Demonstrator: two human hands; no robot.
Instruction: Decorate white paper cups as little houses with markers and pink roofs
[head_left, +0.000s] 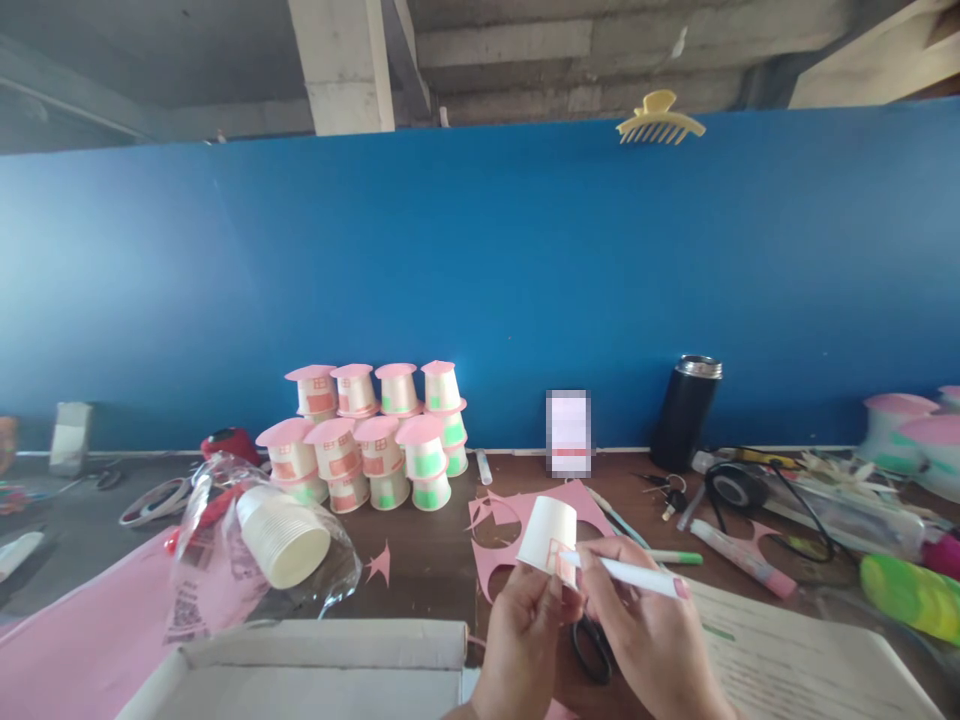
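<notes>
Over the brown table (pixel 431 570), seen from where I sit far off, my left hand (pixel 521 620) pinches a white paper cup (pixel 544 535) near its lower rim, thumb across the front. The cup is held slightly tilted, its narrower end up, above a pink sheet (pixel 592 508) with round holes cut out. My right hand (pixel 649 625) grips a white marker (pixel 637 574) between thumb and fingers, its tip at a red window drawing on the cup's side; whether it touches, I cannot tell. Below, between the hands, shows a black scissor handle (pixel 592 650). Off to the left I see stacked cups with pink tops (pixel 424 450), and nearer, nested white cups (pixel 281 535) in a clear bag (pixel 196 560).
</notes>
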